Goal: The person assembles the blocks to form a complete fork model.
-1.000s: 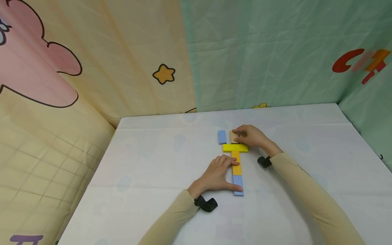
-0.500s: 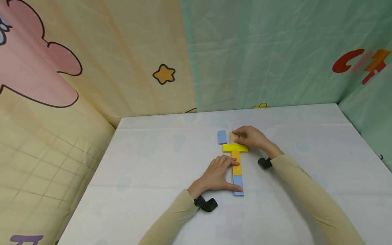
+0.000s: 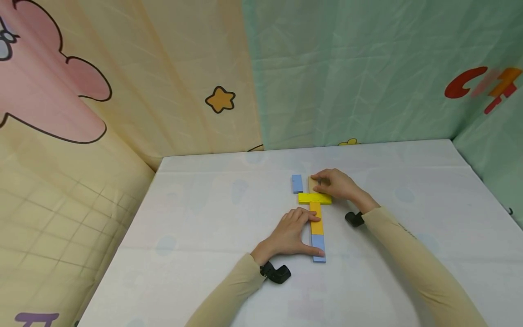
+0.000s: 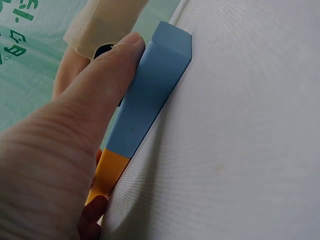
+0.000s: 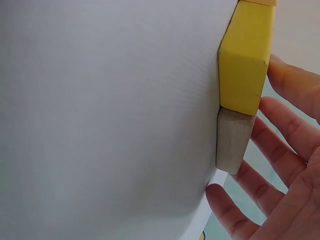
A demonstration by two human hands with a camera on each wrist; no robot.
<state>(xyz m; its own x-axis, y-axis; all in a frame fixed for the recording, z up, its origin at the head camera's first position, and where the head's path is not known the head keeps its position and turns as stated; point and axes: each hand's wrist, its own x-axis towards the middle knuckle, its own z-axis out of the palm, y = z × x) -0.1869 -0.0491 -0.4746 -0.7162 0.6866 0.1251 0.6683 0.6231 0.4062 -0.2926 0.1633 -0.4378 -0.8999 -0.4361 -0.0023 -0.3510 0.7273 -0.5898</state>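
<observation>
A T-like row of flat building blocks lies on the table in the head view. My left hand [image 3: 288, 231] rests beside and over the row: its thumb lies on the blue block [image 4: 145, 100], its fingertips on the orange block [image 3: 316, 227]. Across the orange block's far end lies a yellow block [image 3: 313, 198]. Beyond that, my right hand [image 3: 335, 182] holds a plain wooden block [image 3: 312, 184] between thumb and forefinger, partly covering it. In the right wrist view the wooden block [image 5: 233, 142] meets the yellow block [image 5: 245, 75].
A second blue block [image 3: 297, 184] lies left of the wooden block, apart from it, by the yellow block's left end. Both wrists wear black cameras. A white cloth covers the table [image 3: 196, 204]; printed curtains [image 3: 351, 72] hang behind it and at the sides.
My right hand has shifted very slightly nearer, with the wooden block sliding toward the yellow one. The left hand has stayed in place on the row.
</observation>
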